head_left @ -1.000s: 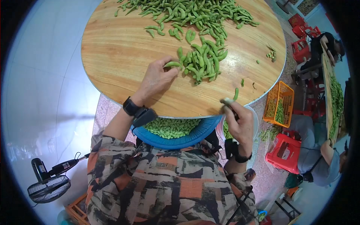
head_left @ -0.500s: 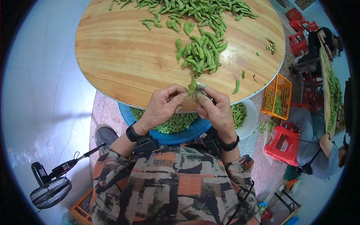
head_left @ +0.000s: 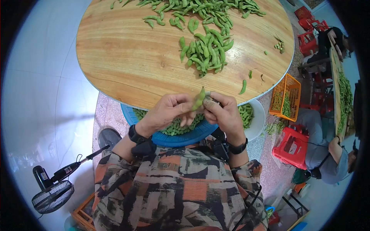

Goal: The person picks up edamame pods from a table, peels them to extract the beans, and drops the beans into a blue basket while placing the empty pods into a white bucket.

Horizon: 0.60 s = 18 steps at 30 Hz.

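A green edamame pod [head_left: 199, 99] stands upright between my two hands, over the near edge of the round wooden table. My left hand [head_left: 169, 111] pinches it between thumb and forefinger, the other fingers curled below. My right hand [head_left: 224, 111] is closed at the pod's right side, thumb and forefinger pressed against it. Something greyish covers the right forefinger's tip, and a dark bit shows in that grip, too small to name. Beneath the hands, a blue basin [head_left: 167, 140] holds many shelled green beans [head_left: 175, 129]. Past my fingers lies a pile of pods [head_left: 208, 50].
More pods cover the far side of the table [head_left: 123, 57]. A white bucket [head_left: 260, 119] with pods stands right of the basin. Farther right are an orange crate [head_left: 284, 96], a red stool [head_left: 290, 145] and people at another table. A black fan [head_left: 52, 196] stands lower left.
Both hands have drawn slightly down toward my body with the pod. The pod now shows more of its length, and the left fingers have spread a little beneath it.
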Tool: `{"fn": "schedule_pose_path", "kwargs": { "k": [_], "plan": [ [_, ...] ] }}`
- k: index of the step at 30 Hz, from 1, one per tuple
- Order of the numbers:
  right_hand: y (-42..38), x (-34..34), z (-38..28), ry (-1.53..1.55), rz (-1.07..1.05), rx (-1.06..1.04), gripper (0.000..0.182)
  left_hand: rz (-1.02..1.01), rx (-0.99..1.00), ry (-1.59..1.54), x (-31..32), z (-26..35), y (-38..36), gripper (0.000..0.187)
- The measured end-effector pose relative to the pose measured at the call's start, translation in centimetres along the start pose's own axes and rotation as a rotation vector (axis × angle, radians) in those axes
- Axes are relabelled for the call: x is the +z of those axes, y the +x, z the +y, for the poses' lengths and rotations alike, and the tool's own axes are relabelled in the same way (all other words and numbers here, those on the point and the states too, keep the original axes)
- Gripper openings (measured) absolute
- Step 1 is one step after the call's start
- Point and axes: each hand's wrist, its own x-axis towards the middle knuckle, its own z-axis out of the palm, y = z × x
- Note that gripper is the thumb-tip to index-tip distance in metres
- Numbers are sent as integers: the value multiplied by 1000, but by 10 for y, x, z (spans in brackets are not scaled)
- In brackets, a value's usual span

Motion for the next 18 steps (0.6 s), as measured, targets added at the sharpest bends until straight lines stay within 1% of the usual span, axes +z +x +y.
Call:
{"fn": "schedule_pose_path", "kwargs": {
  "k": [2,3,4,5,6,8,9,11,12,13,14,15,16,17,18],
  "plan": [
    [-4,15,5,-572,262,-193,14,307,305,676,25,8,6,23],
    [-4,21,6,-622,261,-213,14,310,306,676,19,9,7,23],
    [-4,23,7,-623,258,-211,14,312,268,825,9,8,9,20],
    [-3,24,9,-727,274,-306,14,314,227,974,2,9,10,18],
    [-3,25,11,-827,291,-402,15,315,225,974,8,16,9,18],
    [-1,19,12,-831,296,-385,17,304,139,1316,27,32,5,17],
    [-1,18,12,-866,316,-405,16,303,139,1314,20,27,7,17],
    [0,18,14,-897,333,-428,15,261,392,1227,1,15,10,19],
    [1,20,16,-1005,371,-531,16,264,393,1229,4,15,10,19],
    [2,23,18,-1111,410,-634,16,256,312,999,9,14,9,20],
    [4,28,22,-1110,409,-634,16,245,232,768,13,11,9,21],
    [7,33,27,-1172,484,-721,16,247,232,769,14,7,9,21],
    [10,39,34,-1233,562,-809,17,262,253,561,14,2,11,21],
    [12,41,43,-1295,576,-853,17,275,273,352,14,-5,13,22],
    [15,42,49,-1294,575,-854,17,275,275,352,16,-12,17,22]
  ]
}}
